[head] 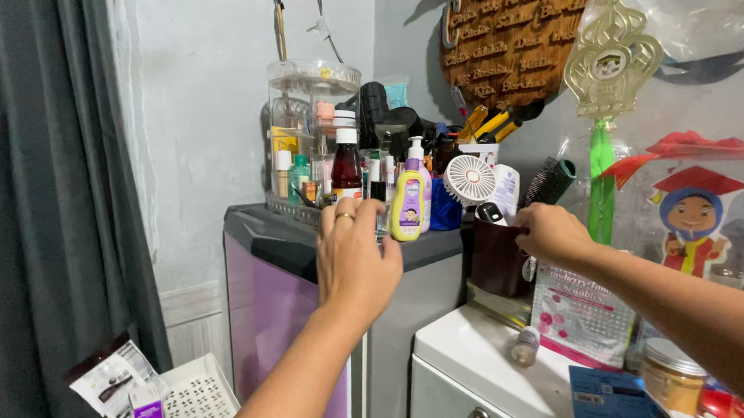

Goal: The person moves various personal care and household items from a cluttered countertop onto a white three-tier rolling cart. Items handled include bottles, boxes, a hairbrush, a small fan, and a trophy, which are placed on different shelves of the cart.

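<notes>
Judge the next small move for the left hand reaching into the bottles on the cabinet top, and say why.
Probably a short push forward to close the fingers on one bottle. The left hand is raised at the cabinet's front edge, fingers spread toward the yellow bottle and dark red bottle, and seems to hold nothing. Which bottle it targets is unclear. The right hand is at the dark container.

Bare forearms, 1 gold ring on left hand

A dark-topped purple cabinet carried crowded bottles, a yellow lotion bottle and a clear organiser at the far left.
</notes>
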